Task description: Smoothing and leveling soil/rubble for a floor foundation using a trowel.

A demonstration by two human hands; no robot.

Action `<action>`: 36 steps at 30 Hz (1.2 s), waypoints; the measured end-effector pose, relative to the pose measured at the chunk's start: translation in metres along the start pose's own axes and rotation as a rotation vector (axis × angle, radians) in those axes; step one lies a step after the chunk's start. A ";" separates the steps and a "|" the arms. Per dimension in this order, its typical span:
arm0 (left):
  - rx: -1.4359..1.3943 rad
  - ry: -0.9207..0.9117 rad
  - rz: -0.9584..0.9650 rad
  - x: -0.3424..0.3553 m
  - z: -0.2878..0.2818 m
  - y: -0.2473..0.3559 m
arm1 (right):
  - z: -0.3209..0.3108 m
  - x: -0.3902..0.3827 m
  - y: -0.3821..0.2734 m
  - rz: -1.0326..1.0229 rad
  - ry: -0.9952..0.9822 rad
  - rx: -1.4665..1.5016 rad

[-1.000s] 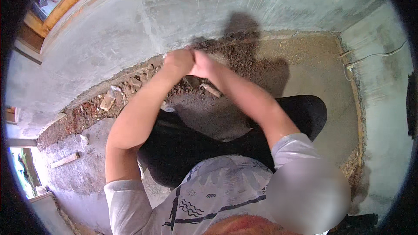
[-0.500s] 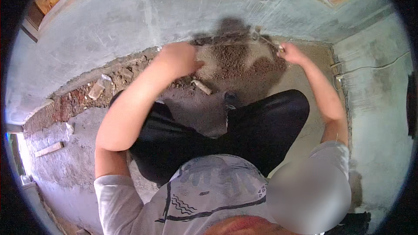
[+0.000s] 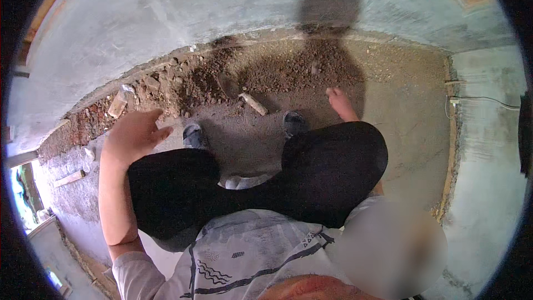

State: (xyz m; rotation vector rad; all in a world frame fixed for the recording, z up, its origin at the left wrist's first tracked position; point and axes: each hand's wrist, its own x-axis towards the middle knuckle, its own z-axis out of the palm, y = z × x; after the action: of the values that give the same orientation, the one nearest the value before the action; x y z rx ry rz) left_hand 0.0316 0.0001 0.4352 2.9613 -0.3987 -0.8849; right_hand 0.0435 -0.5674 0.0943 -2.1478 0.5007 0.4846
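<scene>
1. Left hand (image 3: 135, 134) in mid-air, empty, thumb spread wide!
2. Right hand (image 3: 340, 103) curls beside brown, crumbly soil (image 3: 277, 69); can't tell whether it grips anything.
3. Between them, the pale-handled, dark-bladed trowel (image 3: 254, 104) lies blade against soil.

Floor (image 3: 244, 141) lies open between the shoes (image 3: 193, 136); beyond, the trowel (image 3: 254, 104) obstructs passage.

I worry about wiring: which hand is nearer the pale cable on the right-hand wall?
Right. The right hand is left of the cable, apart from it; the left hand is much farther left.
</scene>
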 end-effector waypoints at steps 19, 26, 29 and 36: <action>0.055 -0.165 -0.065 0.104 -0.018 0.042 | 0.084 0.057 0.104 -0.212 0.487 -0.130; 0.077 -0.168 -0.055 0.103 -0.017 0.045 | 0.087 0.060 0.086 0.005 0.303 0.075; 0.069 -0.177 -0.021 0.111 -0.019 0.054 | 0.068 0.072 0.126 0.015 0.271 -0.190; 0.069 -0.218 -0.115 0.088 -0.018 0.039 | 0.035 0.044 0.053 -0.197 0.461 0.114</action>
State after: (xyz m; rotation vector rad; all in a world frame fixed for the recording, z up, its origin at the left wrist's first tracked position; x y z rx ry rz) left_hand 0.1030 -0.0607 0.4068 2.9842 -0.2706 -1.2380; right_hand 0.0483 -0.5760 0.0178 -2.1682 0.5435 -0.1524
